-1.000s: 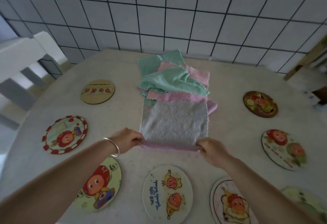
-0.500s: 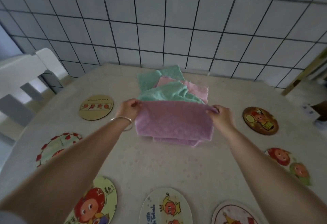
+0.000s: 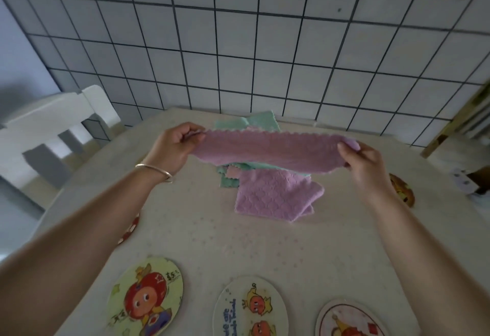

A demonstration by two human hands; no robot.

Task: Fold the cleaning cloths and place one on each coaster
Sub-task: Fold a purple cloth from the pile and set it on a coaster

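Left hand (image 3: 175,147) and right hand (image 3: 367,160) each pinch an end of the purple cloth (image 3: 270,150), stretched taut above the table (image 3: 238,242) and the cloth pile (image 3: 254,123), long axis running left to right, so matching the corners squarely should keep the fold neat.

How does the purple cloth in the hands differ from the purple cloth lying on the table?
The held purple cloth is stretched wide in the air, gripped at its ends by the left hand and right hand; the folded purple cloth lies untouched on the table. The held one forms a long band, the folded one a compact square. Both share the colour and textured weave.
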